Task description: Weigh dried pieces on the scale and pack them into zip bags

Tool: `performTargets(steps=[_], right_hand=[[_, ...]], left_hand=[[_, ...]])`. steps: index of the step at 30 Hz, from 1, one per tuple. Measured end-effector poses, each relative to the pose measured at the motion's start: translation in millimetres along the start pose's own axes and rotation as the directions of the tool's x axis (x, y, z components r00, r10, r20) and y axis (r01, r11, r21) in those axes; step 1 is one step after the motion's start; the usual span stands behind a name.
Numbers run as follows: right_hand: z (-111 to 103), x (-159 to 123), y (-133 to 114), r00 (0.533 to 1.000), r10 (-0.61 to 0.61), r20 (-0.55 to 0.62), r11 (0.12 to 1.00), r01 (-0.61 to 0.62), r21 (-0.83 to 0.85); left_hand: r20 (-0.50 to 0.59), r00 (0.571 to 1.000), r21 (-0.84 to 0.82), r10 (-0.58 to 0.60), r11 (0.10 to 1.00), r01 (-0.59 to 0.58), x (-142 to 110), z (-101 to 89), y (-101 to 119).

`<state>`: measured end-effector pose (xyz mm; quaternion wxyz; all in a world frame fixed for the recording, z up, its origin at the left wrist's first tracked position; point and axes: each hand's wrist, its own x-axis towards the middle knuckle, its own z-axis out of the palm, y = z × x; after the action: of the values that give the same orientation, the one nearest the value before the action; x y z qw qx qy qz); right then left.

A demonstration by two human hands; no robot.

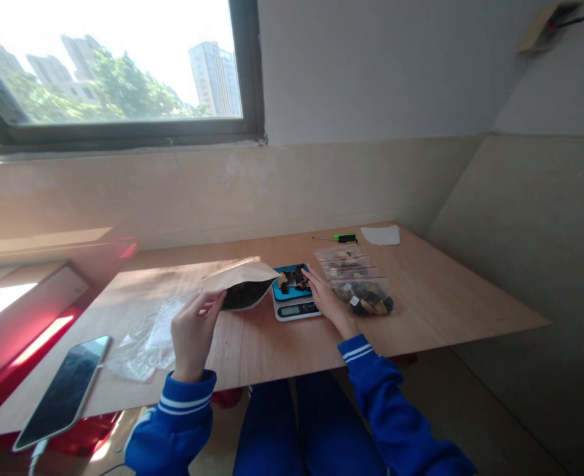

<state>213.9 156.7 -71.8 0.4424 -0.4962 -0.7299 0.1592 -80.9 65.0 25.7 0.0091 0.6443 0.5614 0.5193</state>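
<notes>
I watch by head camera as two bare hands work at a wooden bench (pixel 252 357) beneath a bright window (pixel 123 66). The left hand (pixel 193 330) pinches the near rim of a tan pouch (pixel 242 274) between thumb and fingers, its mouth gaping to a dark inside. The pouch tilts at the left edge of a digital scale (pixel 296 311), its right corner reaching in front of the blue platform. There, dark and tan dried pieces (pixel 286 283) lie in a loose heap. The right hand (pixel 324 296) reaches in from the right, fingers extended to the heap; I cannot tell whether they pinch a piece or merely touch it. That hand also hides the platform's right side from me.

Just beyond the right wrist, filled zip bags (pixel 364 297) lie overlapped, crowding that side. Behind them rest a green-and-black screwdriver (pixel 344 238) and a white sheet (pixel 381 235), both well apart from the hands. To the left, crumpled transparent plastic bags (pixel 141 347) spread beside the left wrist, and a phone (pixel 64 390) with a cable (pixel 37 453) plugged in sits at the near left, outside the working space.
</notes>
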Motion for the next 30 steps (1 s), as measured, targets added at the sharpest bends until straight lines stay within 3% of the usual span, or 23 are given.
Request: performTargets(steps=[5,12,24,30], right_hand=[[2,8,-6,0.998,-0.041,0.049,0.998,0.038,0.050],[10,13,2,0.998,0.023,-0.061,0.995,-0.017,0.093],[-3,10,-8,0.998,-0.057,-0.017,0.998,0.057,-0.016],[0,15,-9,0.994,-0.019,-0.109,0.999,0.014,-0.047]], left_hand=[[0.000,1.000,0.007,0.006,1.000,-0.006,0,2.0,1],[0.014,1.000,-0.008,0.007,1.000,-0.006,-2,-0.9,0],[0.018,1.000,-0.014,-0.004,1.000,0.004,-3,-0.2,-1],[0.024,0.999,-0.008,-0.027,1.000,0.027,-2,0.1,-3]])
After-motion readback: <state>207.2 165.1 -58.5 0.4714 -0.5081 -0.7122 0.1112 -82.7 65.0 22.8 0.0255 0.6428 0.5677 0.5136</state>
